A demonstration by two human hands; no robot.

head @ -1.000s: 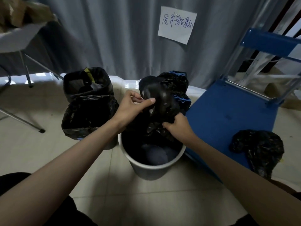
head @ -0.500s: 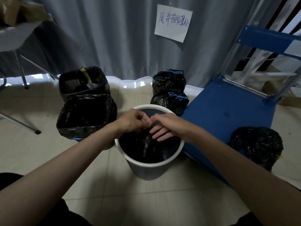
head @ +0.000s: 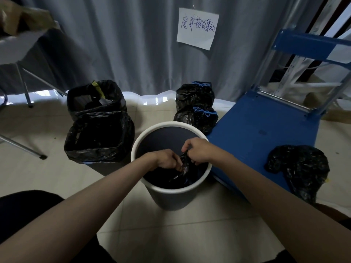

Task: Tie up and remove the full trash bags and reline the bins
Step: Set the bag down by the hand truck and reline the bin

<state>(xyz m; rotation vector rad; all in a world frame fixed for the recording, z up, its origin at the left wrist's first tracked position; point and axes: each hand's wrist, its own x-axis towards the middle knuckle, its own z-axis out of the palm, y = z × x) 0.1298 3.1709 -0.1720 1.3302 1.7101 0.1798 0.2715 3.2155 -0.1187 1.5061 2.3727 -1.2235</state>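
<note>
Two hands [head: 182, 158] grip liner [head: 183, 168]; two tied bags [head: 195, 109].

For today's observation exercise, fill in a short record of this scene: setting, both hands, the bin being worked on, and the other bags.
setting: tiled floor by a grey curtain
left hand: grips black bag inside white bin
right hand: pinches same bag
lined bins: two, left of white bin
tied bags: two, behind the bin, blue ties
blue cart: loose black bag at its near edge
</note>
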